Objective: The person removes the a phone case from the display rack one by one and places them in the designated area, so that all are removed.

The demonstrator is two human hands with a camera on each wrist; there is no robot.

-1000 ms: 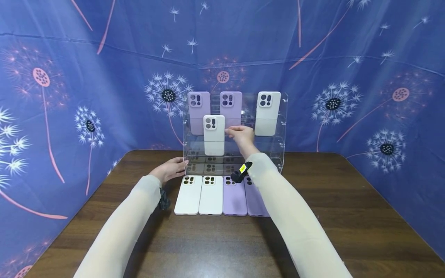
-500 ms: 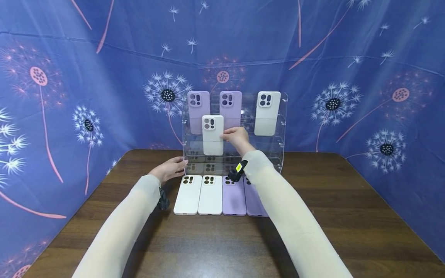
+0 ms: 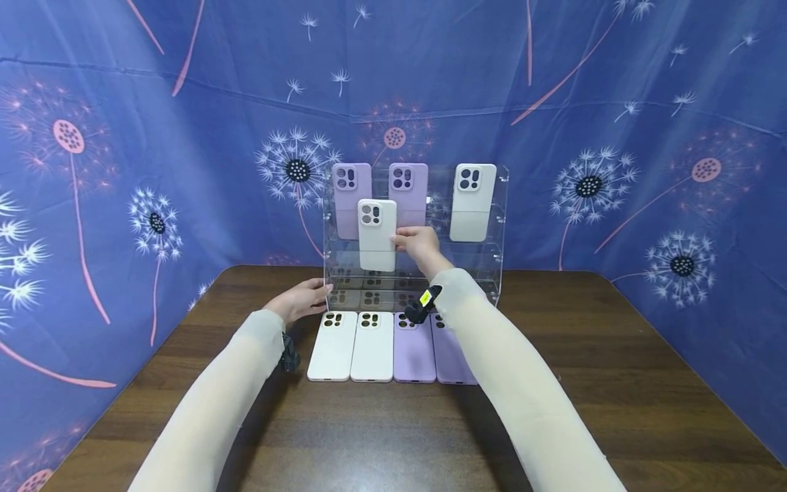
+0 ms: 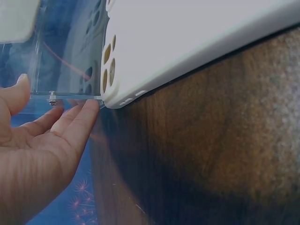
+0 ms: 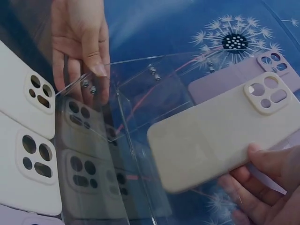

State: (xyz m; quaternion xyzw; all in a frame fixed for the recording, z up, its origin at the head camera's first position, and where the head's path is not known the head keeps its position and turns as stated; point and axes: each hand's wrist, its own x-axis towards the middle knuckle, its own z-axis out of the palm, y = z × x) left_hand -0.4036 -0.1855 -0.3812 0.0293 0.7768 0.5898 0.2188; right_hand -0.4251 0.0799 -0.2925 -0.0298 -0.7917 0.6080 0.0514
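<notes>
In the head view my right hand point(image 3: 421, 246) pinches a white phone case point(image 3: 376, 242) by its right edge, upright in front of a clear acrylic stand point(image 3: 451, 258). The right wrist view has this case's camera cutouts facing out, thumb on its back and fingers partly hidden behind it. My left hand point(image 3: 299, 301) touches the stand's left side, and its extended fingers point(image 4: 77, 124) lie along the side panel in the left wrist view. Two lilac cases point(image 3: 352, 195) and another white case point(image 3: 473, 201) stand on the top tier.
Two white cases point(image 3: 333, 347) and two lilac cases point(image 3: 415, 352) lie in a row on the wooden table point(image 3: 344, 437) before the stand. My right forearm partly covers the rightmost one. A blue dandelion-print curtain point(image 3: 233, 205) hangs behind.
My right hand has shifted slightly left with the white phone case, then the case has risen a little. My left hand stays at the stand's side.
</notes>
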